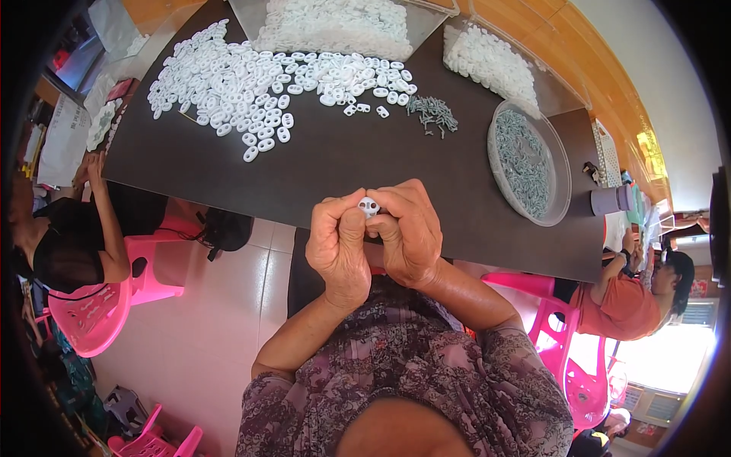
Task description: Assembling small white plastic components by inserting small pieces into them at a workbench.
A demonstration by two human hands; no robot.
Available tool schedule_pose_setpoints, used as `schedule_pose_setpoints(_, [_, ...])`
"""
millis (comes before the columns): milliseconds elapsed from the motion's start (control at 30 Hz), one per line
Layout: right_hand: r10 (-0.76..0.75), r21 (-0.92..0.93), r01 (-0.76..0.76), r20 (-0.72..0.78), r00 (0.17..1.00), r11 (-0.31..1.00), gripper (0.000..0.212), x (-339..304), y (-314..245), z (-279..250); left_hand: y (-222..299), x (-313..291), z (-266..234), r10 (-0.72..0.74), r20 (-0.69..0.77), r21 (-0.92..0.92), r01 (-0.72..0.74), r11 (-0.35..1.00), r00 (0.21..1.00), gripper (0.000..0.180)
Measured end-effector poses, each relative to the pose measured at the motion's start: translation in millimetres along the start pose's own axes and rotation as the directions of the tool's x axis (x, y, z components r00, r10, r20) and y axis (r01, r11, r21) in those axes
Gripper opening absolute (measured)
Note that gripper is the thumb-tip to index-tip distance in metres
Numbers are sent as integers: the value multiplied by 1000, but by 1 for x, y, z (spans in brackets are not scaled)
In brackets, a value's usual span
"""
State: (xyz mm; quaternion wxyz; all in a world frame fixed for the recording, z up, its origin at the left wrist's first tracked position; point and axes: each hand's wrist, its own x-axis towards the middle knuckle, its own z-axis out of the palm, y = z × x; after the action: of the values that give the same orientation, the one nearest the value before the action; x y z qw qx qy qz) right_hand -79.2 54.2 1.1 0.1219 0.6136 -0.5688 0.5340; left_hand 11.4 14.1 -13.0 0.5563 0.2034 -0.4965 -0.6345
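My left hand (pixel 339 247) and right hand (pixel 407 232), grip pinching one white two-holed piece (pixel 369 206) at centre, two clear bins (pixel 430 29) at top, one round tray (pixel 561 145) upper right, dark desk (pixel 335 156), tiled floor (pixel 221 320) lower left.

"Where is the camera?"

"Worn on the head, the left of two side-by-side fisheyes, looking down past the wearer's patterned top (pixel 411 358) at six o'clock."

"How near?"

"Close above the left hand (pixel 340 247) and right hand (pixel 411 232) at centre; the dark table (pixel 335 148) stretches toward twelve, a pale wall (pixel 651 57) bends at two."
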Motion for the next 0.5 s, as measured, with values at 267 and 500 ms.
schedule_pose_setpoints(267, [-9,-7,9,-5,1000,1000,25,1,-5,6,-1,-4,-4,-49,-37,-17,48,999,998,18])
schedule_pose_setpoints(500, [14,26,-13,-45,999,1000,26,1,-6,6,1,-4,-4,55,1,19,-55,998,998,15])
